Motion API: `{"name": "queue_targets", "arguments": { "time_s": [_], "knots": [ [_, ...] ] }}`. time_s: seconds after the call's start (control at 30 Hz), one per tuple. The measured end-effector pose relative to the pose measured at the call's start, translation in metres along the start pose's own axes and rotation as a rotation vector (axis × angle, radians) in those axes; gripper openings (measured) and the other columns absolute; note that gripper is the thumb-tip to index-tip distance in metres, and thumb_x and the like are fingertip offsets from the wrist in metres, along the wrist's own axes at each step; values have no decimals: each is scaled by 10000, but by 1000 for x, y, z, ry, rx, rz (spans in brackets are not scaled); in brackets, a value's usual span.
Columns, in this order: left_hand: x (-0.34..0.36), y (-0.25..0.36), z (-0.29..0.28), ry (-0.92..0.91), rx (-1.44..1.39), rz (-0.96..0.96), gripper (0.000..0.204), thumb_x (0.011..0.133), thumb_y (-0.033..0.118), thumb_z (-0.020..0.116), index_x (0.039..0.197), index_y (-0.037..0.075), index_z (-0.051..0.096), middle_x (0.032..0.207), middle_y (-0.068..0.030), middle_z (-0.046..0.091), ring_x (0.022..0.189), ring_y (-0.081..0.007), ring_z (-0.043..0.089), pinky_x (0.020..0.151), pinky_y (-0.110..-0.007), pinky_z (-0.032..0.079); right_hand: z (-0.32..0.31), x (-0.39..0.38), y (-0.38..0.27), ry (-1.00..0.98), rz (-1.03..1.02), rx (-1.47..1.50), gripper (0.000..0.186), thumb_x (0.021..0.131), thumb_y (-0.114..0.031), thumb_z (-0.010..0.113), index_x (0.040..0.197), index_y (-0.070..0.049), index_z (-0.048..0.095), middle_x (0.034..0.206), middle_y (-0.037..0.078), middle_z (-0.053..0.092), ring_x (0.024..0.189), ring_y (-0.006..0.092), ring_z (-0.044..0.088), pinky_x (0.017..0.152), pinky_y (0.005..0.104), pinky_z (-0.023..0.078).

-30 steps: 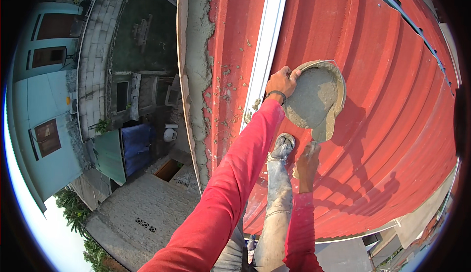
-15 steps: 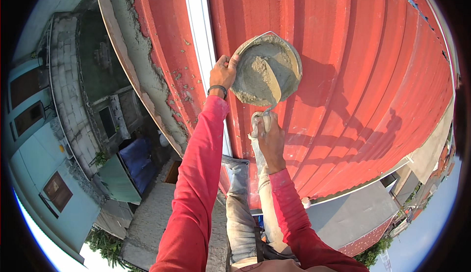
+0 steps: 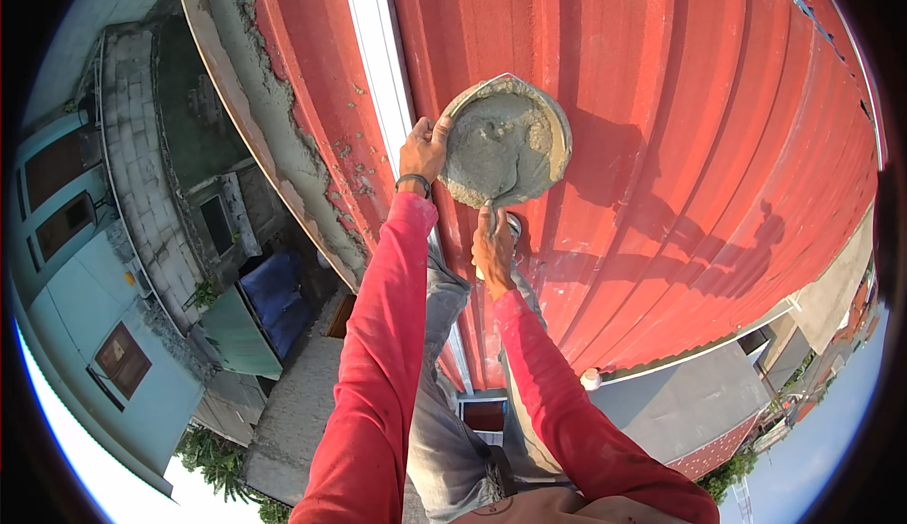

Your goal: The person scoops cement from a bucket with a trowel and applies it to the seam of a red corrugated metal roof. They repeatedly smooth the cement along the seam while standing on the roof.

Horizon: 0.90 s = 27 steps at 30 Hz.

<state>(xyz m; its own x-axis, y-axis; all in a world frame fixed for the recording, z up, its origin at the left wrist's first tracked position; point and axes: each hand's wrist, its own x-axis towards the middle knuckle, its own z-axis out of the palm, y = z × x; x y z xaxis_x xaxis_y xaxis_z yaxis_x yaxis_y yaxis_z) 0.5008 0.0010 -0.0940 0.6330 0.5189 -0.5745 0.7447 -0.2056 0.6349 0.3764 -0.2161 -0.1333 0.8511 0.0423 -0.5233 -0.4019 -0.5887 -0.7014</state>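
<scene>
My left hand (image 3: 424,153) grips the left rim of a bucket (image 3: 564,137) and holds it up over the red ribbed roof. Wet grey mortar (image 3: 496,141) fills the bucket. In my right hand (image 3: 493,252), below the near rim, is the handle of a trowel (image 3: 511,184); its blade is sunk in the mortar and mostly hidden. The fingers of both hands are closed.
Red metal roofing (image 3: 680,174) spreads under me and to the right. A white metal strip (image 3: 375,37) runs up it. Fresh mortar (image 3: 269,99) lines the roof's left edge, beside a drop to lower buildings (image 3: 123,363). A white cup-like object (image 3: 590,378) stands near the roof's near edge.
The trowel blade, before lying visible on top of the mortar, has gone down into it. My right hand has shifted left, and the bucket has moved slightly left and nearer.
</scene>
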Motion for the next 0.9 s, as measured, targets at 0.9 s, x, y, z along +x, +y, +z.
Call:
{"name": "queue_targets", "arguments": {
  "time_s": [0.9],
  "knots": [
    [-32, -21, -7, 67, -291, -102, 344, 941, 335, 696, 1260, 214, 656, 1123, -127, 655, 1089, -357, 681, 841, -506, 586, 9, 25, -379, -590, 78, 339, 305, 1106, -353, 550, 1268, -96, 571, 728, 34, 554, 483, 109, 517, 400, 281, 434]
  ]
}}
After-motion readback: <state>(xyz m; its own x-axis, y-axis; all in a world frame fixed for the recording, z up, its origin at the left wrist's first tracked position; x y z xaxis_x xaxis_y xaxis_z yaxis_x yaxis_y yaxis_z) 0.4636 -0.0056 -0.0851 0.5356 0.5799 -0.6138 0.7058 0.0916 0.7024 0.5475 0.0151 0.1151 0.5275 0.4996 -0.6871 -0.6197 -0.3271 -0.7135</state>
